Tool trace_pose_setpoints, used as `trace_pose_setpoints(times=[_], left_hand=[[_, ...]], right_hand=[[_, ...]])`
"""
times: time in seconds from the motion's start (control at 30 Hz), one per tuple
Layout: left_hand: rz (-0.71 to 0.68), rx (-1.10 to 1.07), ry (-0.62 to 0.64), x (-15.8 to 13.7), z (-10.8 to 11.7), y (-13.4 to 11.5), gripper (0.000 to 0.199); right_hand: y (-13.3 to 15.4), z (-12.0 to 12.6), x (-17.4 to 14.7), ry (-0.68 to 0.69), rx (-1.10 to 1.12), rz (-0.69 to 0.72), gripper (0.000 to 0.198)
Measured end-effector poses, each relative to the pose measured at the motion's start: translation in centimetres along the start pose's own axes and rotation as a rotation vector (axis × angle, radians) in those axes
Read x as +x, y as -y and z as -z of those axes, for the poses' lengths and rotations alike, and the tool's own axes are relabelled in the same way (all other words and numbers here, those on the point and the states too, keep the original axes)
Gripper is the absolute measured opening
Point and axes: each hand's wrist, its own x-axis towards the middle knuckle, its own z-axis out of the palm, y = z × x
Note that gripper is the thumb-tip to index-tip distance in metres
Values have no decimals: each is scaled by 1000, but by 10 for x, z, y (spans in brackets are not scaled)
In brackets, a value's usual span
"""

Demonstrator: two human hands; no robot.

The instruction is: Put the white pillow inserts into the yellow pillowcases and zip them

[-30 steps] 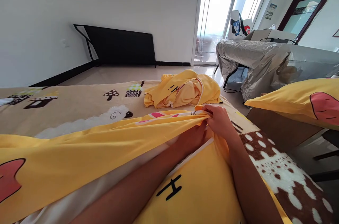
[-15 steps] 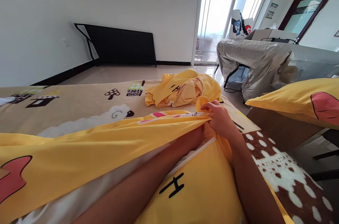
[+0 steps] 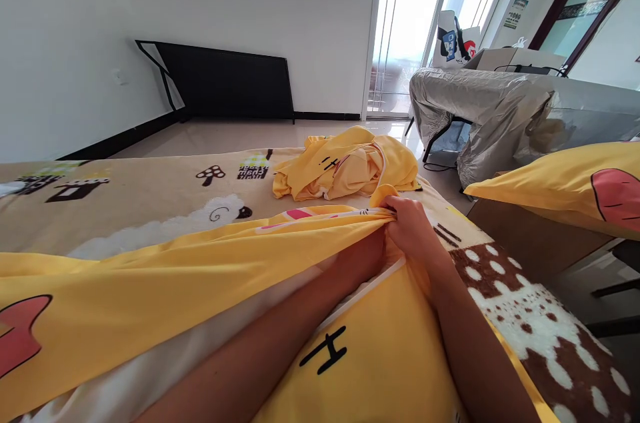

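Observation:
My right hand (image 3: pixel 413 223) is closed on the gathered corner of a yellow bedding cover (image 3: pixel 165 283), pinching its edge near the middle of the view. The cover stretches from there to the left edge and bears a red patch. My left arm (image 3: pixel 280 336) reaches into the opening between its upper layer and the lower layer marked with a black H. My left hand is hidden by the cloth and my right hand, so its fingers do not show. Whitish fabric (image 3: pixel 195 336) shows inside the opening, under the upper layer.
A crumpled pile of yellow cloth (image 3: pixel 345 166) lies farther back on the patterned bed blanket (image 3: pixel 150 190). At right is a yellow pillow (image 3: pixel 555 186) with a red patch. Beyond stand a table under silvery plastic (image 3: pixel 480 103) and a black folded frame (image 3: pixel 230 83) against the wall.
My right hand and the cover's corner have shifted very slightly left. The view has tilted a little; the hold on the cover looks the same.

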Motion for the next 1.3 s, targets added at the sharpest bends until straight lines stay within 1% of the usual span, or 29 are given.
trace_pose_setpoints(times=[0.1,0.17,0.23,0.33,0.43,0.57,0.67,0.77,0.83,0.87,0.9,0.97,1.07,1.17,1.23,1.3], left_hand=[[-58,135,34,0,1,-2,44],[-105,199,49,0,2,-4,44],[-150,261,82,-1,4,-8,40],[-212,344,182,-2,6,-11,28],[-233,406,234,-2,5,-13,25],[-203,427,200,-1,8,-11,25],[-220,357,163,-5,20,-8,24],[-249,146,161,-13,34,-8,28],[-208,24,177,-19,41,-7,30],[-181,-4,184,-21,44,-7,30],[-163,-10,186,-23,45,-7,30],[-168,-45,173,-26,46,-5,31],[-204,-200,164,-27,44,-4,32],[-185,-342,143,-25,43,-6,31],[-185,-384,111,-24,44,-9,27],[-195,-399,140,-24,45,-12,24]], right_hand=[[-5,2,1,33,-7,-21,32],[-6,2,1,31,-33,-28,30],[-5,2,1,2,-78,-45,30],[-4,-2,2,-35,-117,-104,31],[-5,-7,4,-29,-42,-115,29],[-11,-11,9,-12,65,-68,27],[-16,-10,11,18,105,-50,27],[-20,-6,11,73,125,-5,20],[-21,-3,10,102,122,20,13],[-21,-2,10,107,125,28,11],[-21,0,9,107,133,33,10],[-20,2,8,109,160,39,9],[-18,5,6,113,182,42,7],[-17,6,5,123,187,45,8],[-17,6,5,136,192,47,10],[-17,6,5,141,187,45,10]])
